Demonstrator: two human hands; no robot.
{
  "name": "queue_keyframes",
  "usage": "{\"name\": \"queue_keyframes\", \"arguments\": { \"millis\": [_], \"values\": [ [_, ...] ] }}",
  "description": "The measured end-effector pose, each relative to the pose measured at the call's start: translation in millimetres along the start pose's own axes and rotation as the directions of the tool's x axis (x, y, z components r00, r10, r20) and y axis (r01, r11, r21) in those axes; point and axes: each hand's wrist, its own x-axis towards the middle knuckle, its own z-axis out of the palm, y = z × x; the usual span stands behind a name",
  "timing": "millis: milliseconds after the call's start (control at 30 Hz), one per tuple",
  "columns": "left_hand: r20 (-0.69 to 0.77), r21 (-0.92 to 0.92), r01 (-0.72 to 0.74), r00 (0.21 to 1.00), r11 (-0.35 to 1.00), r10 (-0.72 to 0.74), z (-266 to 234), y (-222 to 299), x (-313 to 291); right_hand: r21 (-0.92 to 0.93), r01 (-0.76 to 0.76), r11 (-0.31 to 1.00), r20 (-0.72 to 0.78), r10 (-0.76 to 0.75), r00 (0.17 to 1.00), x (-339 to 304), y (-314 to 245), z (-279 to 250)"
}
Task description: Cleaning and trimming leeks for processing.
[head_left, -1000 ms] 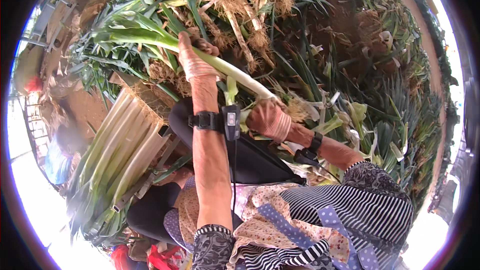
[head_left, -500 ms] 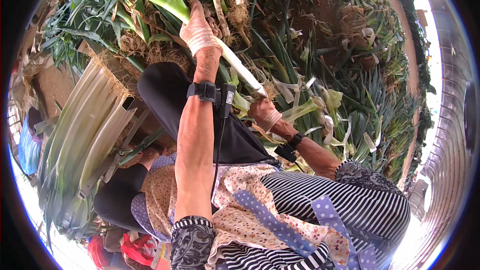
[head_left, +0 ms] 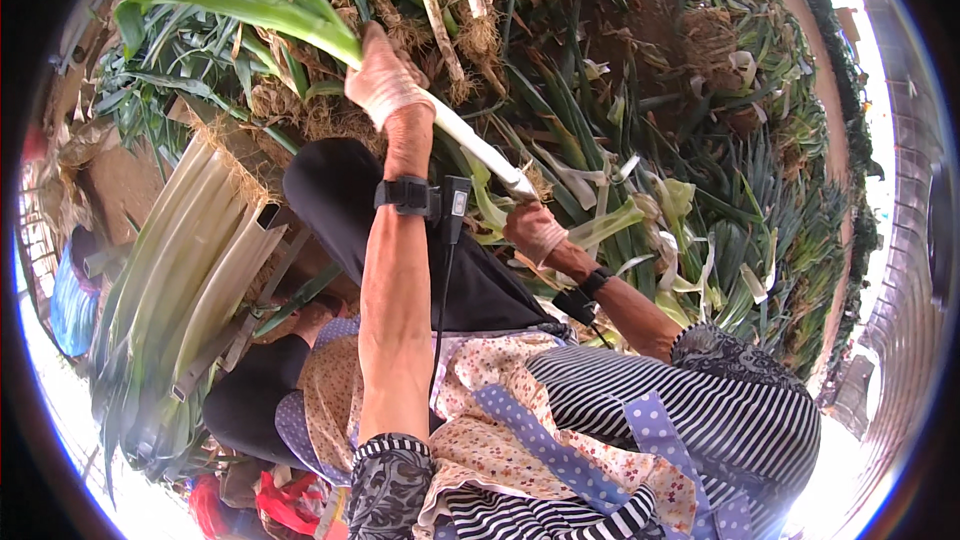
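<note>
A single leek (head_left: 468, 140) with a white stem and green leaves slants across the space above my knees. My left hand (head_left: 388, 80) is wrapped round it where the white turns to green, its leaves reaching out to the upper left. At the lower, root end my right hand (head_left: 534, 228) is closed, with the fingers at the roots; whether a small tool is in it I cannot make out. Pale tape wraps the fingers of both hands. Peeled leaves (head_left: 610, 225) lie beside my right hand.
To my left, a row of cleaned leeks (head_left: 165, 250) rests on a metal frame (head_left: 268, 215). Untrimmed leeks with dirty roots (head_left: 470, 20) lie ahead. A large heap of green leaves (head_left: 720, 210) spreads to the right. Red bags (head_left: 290, 505) sit at the lower left.
My left hand has shifted slightly left and down with the leek, whose leaves swing further left. My right hand stays at the root end, nearly in place.
</note>
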Motion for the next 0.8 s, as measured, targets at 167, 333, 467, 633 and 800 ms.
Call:
{"name": "queue_keyframes", "arguments": {
  "millis": [167,333,467,633,800],
  "values": [
    [-0.125,-0.004,-0.095,0.988,0.995,0.094,-2,30,14,0.281,-0.038,0.959,-0.001,0.04,0.999,2,19,-72],
    [-0.304,0.024,-0.133,0.943,0.991,0.134,-9,40,40,0.669,-0.388,0.634,-0.119,0.606,0.787,-1,30,-124],
    [-0.357,0.006,-0.18,0.919,0.984,0.17,-14,42,47,0.865,-0.385,0.322,-0.078,0.844,0.53,9,36,-105],
    [-0.305,-0.022,-0.217,0.931,0.976,0.2,-18,50,50,0.817,-0.481,0.317,-0.001,0.836,0.549,43,33,-81],
    [-0.227,0.094,-0.26,0.934,0.961,0.275,-15,78,51,0.961,-0.14,-0.24,0.265,0.642,0.719,68,25,-89]
  ]
}}
